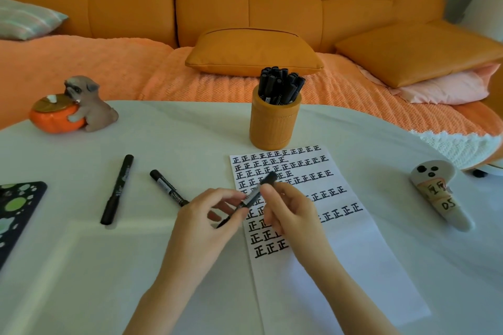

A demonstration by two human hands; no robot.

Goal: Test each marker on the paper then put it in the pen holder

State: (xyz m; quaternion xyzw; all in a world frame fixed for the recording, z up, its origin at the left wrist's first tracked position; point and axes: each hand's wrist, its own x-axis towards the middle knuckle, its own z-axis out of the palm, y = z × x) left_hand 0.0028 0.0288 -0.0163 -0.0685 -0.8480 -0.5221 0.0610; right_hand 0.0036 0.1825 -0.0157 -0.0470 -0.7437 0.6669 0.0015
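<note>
A slim black marker [251, 197] with white print is held tilted over the written-on white paper sheet [353, 253], centre frame. It's gripped low on the barrel by the left hand [201, 223] and pinched near the cap by the right hand [291, 212], both grips closed round it. The orange cylindrical pen holder [275, 128], upper centre, is packed with black markers [280, 85].

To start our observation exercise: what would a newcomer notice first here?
At centre, the left hand and right hand hold a black marker over the paper, which bears rows of bold black characters. Just behind the paper stands an orange pen holder packed with black markers.
</note>
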